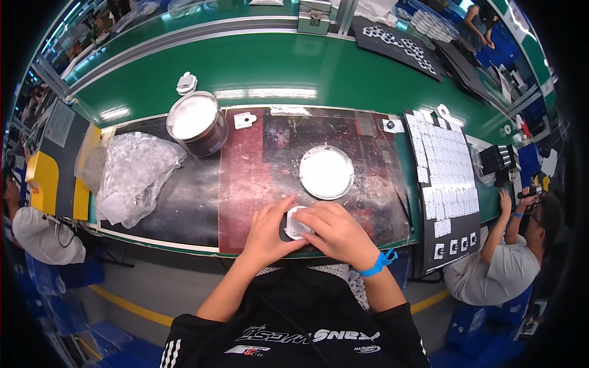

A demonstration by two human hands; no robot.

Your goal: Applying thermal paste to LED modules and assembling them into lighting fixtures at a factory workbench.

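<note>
Both hands' grip [299, 228] around small white square part [295, 224], near table edge.

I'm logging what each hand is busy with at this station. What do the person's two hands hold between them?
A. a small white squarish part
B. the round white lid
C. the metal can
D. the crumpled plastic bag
A. The left hand and right hand both close around the small white squarish part at the near edge of the mat, while the lid, can and bag lie untouched.
</note>
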